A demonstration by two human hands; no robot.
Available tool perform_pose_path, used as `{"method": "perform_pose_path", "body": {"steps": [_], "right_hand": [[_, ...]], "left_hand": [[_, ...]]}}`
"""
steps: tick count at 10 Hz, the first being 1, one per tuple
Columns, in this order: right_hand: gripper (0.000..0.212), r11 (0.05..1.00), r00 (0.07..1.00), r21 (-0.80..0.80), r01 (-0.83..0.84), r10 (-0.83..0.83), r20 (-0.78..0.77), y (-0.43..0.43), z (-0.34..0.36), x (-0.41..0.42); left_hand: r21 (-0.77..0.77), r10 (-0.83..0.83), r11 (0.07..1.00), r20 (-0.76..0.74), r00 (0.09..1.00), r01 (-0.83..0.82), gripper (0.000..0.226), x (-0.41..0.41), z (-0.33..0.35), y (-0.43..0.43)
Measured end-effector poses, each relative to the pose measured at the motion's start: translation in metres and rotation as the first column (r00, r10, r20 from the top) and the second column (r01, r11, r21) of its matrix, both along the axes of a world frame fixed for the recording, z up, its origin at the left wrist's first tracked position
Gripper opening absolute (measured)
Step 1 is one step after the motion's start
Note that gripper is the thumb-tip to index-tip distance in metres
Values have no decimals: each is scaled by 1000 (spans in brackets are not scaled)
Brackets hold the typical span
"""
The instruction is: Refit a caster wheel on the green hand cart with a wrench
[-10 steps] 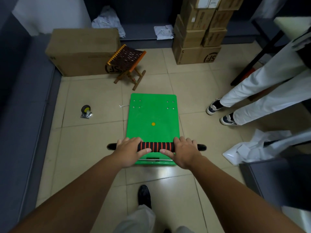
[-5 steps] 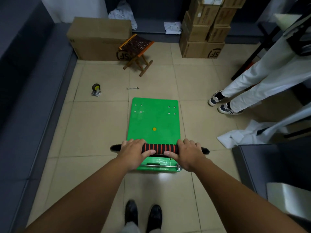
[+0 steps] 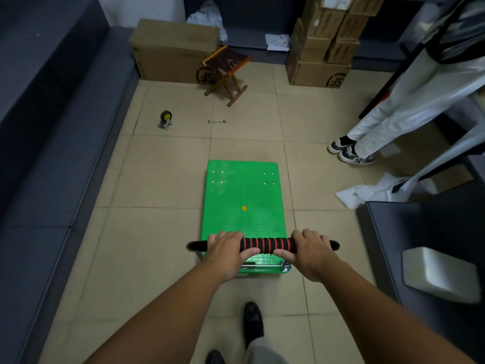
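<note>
A folding stool [image 3: 227, 72] and a large cardboard box [image 3: 173, 51] stand at upper centre, with stacked cartons [image 3: 322, 48] at upper right. A second person's shoes [image 3: 350, 155] rest on the tiles right of the cart. White plastic sheeting [image 3: 367, 191] lies below them, beside a dark cabinet [image 3: 420, 245]. A dark bench [image 3: 52, 127] runs down the left edge. Open tile lies left of the cart and beyond its far edge, where the wrench [image 3: 217, 121] and the loose caster wheel [image 3: 165, 119] lie apart. The green hand cart [image 3: 242, 195] sits at centre, its long axis running up the frame toward the stool. The left hand [image 3: 227, 254] and right hand [image 3: 312, 256] curl round its striped handle [image 3: 267, 245], one at each end.
</note>
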State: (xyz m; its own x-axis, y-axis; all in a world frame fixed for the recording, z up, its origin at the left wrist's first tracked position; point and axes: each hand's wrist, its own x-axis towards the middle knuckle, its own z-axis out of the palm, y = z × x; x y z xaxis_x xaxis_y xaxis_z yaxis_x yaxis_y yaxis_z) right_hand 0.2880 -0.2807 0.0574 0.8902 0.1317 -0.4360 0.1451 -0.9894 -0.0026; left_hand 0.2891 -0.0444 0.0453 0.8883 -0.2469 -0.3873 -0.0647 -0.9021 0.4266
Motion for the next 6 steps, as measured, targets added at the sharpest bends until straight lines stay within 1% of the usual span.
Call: {"method": "perform_pose_path", "body": {"steps": [1,3,4,5,6], "right_hand": [[101,1000,1000,1,-2,2,7,3,-1,-29],[109,999,999,-39,-3,5,49,-1,1,-75],[107,998,1000,-60,17,-17,-7,-1,0,-97],[93,997,994,-10,80,-80,-77,7,14,-95],[67,713,947,659,237,-321,6,7,104,-97]], "left_hand": [[-5,9,1000,2,1000,-9,45,-28,-2,2],[20,12,1000,48,999,-13,48,-77,-6,-2],[77,9,997,88,996,-16,52,-100,-3,-10],[202,2,978,201,980,-43,50,-104,10,-21],[91,13,994,424,906,-57,40,-159,26,-36]]}}
